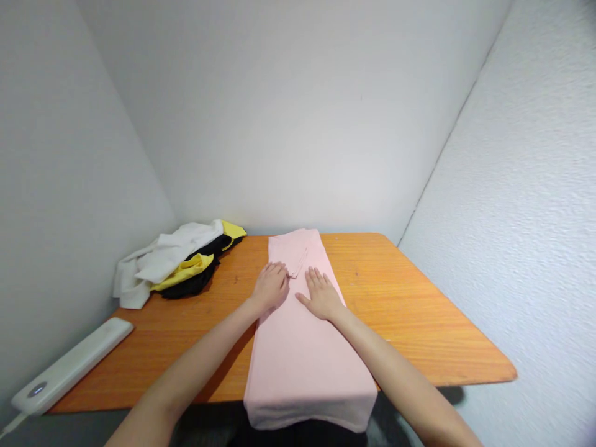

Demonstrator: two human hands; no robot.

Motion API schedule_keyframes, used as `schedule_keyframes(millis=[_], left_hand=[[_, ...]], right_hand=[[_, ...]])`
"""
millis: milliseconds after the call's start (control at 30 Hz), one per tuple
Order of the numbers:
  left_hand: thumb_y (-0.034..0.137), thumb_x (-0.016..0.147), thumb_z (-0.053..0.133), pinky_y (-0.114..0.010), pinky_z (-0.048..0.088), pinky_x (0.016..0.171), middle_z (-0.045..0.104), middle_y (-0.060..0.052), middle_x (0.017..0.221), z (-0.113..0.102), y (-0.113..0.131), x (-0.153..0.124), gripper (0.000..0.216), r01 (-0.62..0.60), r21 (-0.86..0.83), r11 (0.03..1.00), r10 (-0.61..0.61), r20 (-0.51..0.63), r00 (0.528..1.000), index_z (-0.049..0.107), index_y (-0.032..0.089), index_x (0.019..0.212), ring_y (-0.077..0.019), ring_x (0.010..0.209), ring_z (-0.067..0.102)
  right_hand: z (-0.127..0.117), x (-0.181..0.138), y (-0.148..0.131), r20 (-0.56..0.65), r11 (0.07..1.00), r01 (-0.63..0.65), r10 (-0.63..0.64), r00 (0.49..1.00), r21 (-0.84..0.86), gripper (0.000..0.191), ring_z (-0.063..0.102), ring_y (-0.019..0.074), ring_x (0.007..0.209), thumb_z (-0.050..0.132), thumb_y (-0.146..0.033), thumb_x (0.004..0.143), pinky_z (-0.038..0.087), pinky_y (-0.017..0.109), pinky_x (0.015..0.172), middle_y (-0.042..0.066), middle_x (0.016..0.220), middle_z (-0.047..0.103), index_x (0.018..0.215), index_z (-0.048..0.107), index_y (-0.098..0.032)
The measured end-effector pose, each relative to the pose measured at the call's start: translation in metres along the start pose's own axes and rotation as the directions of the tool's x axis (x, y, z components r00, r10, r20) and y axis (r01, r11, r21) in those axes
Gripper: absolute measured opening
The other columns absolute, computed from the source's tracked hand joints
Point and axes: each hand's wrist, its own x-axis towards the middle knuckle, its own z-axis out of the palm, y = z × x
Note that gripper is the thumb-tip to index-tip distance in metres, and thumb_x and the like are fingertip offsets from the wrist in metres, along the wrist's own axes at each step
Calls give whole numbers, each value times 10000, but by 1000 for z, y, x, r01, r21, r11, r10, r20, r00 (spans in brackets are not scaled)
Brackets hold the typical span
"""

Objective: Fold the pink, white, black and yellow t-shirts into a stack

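A: Where does the pink garment (302, 335) lie right now?

B: Lengthwise down the middle of the table (410, 310), folded into a long strip. Its far end reaches almost to the back edge by the wall, and its near end hangs over the front edge toward the person.

A: And the hands?

B: Both rest flat on the cloth, past its midpoint toward the far end. The left hand (270, 285) presses on the strip's left edge, palm down with the fingers spread, gripping nothing. The right hand (321, 295) lies just beside it, also open and flat, holding nothing. Between them, a little farther back, sits a small folded-in flap.

A: What could go wrong from here?

B: I'd say the overhang is the main risk. A good part of the strip hangs off the front edge, so if both palms lift together, its weight may drag the cloth toward the person and undo the neat sides.

A: Anything else?

B: Flat palms only press; they don't pinch. A sideways sweep could shift the top layer over the one beneath and skew the edges, or wrinkle that flap.

A: Does anything crowd the cloth?

B: Not closely. The pile of white, yellow and black clothes (179, 267) sits at the back left corner, apart from the strip, and a white device (69, 366) lies along the left edge near the front corner.
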Motion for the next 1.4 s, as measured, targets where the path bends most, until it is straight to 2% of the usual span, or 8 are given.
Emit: schedule_keyframes(millis=[133, 267, 500, 600, 833, 1067, 1233, 1400], left_hand=[[413, 978, 240, -410, 161, 1181, 359, -138, 1515, 9, 10, -41, 550, 72, 6, 997, -73, 113, 991, 432, 110, 1395, -248, 1425, 266], [509, 964, 223, -423, 157, 1175, 189, -164, 1574, 15, 6, -51, 688, 143, 27, 989, -145, 230, 962, 246, 65, 1490, -265, 1465, 137], [497, 970, 204, -447, 155, 1174, 249, -171, 1554, 12, 5, -48, 672, 135, 48, 990, -143, 231, 962, 275, 62, 1478, -270, 1456, 175], [443, 977, 229, -492, 104, 1180, 299, -174, 1535, 3, 13, -53, 610, 115, 55, 992, -123, 189, 974, 333, 74, 1452, -279, 1454, 180], [516, 982, 220, -448, 129, 1185, 235, -106, 1568, -5, 35, -97, 624, -79, -61, 995, 90, 227, 970, 310, 152, 1480, -229, 1461, 165], [515, 983, 242, -429, 137, 1189, 193, -108, 1575, -8, 33, -115, 634, -73, -80, 994, 91, 248, 965, 265, 150, 1501, -223, 1463, 148], [434, 1001, 258, -391, 188, 1188, 285, -110, 1548, -33, 35, -124, 555, -96, -150, 984, 131, 245, 961, 376, 132, 1450, -201, 1444, 228], [336, 972, 386, -389, 235, 1183, 264, -14, 1566, -89, 31, -180, 547, -379, -213, 901, 422, 223, 879, 259, 274, 1501, -186, 1439, 245]], right_hand=[[0, -2, 0, 0, 1000, 0, 0, 1000, 15, 898, 42, 294, 1457, 230, -699, 908, 34, 454, 1180, 156, 1566, 95, 1505, 228, -28], [-1, -1, 4, 24, 1000, 10, -11, 1000, 28, 901, 41, 283, 1458, 207, -698, 914, 27, 442, 1181, 162, 1565, 104, 1504, 220, -17], [-16, -18, 7, 62, 999, 39, -39, 997, 6, 841, 30, 258, 1460, 255, -637, 937, 21, 409, 1187, 154, 1566, 102, 1498, 230, -11], [-23, -42, -4, 68, 989, 146, -146, 987, 9, 888, 5, 266, 1458, 244, -680, 923, 30, 424, 1189, 161, 1568, 78, 1501, 208, -7], [-29, -95, -30, 96, 955, 291, -296, 950, 58, 870, 54, 256, 1457, 212, -692, 932, 93, 434, 1193, 154, 1563, 105, 1514, 190, -46], [-42, -127, 0, 113, 963, 264, -268, 957, 50, 756, 96, 241, 1454, 267, -625, 960, 94, 444, 1194, 100, 1566, 141, 1529, 178, -135], [-58, -159, 16, 96, 975, 216, -219, 971, 46, 690, 110, 242, 1452, 274, -571, 981, 105, 465, 1189, 102, 1562, 165, 1524, 202, -151], [-85, -217, 24, 77, 908, 414, -418, 905, 61, 840, 141, 236, 1448, 518, -552, 894, 115, 444, 1196, 100, 1573, 142, 1538, 125, -183]])
